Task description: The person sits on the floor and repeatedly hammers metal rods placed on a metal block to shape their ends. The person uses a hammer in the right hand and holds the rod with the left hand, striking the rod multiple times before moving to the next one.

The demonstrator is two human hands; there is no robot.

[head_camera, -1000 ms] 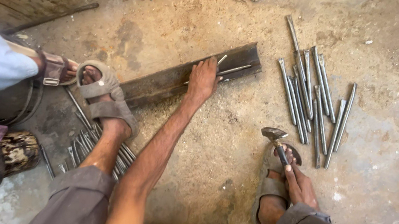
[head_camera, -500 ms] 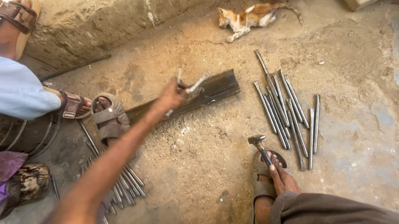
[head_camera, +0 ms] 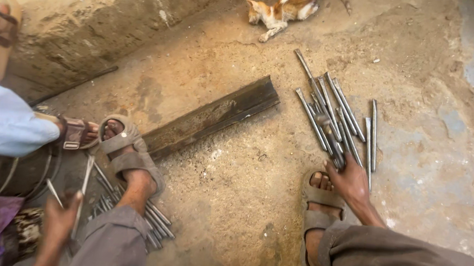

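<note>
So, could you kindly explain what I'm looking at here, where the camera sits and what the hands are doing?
The camera is worn on a person's head and looks down at their own knees, sandalled feet and bare hands. They sit on a dirt floor. The right hand reaches into a pile of metal rods. The left hand holds a thin rod near a second bundle of rods. A dark steel bar lies under the left foot. Another person's sandalled foot and pale sleeve show at left; a cat lies beyond.

The left hand was drawn back beside the knee, fingers closed, while the right hand was stretched forward, fingers curled down.
</note>
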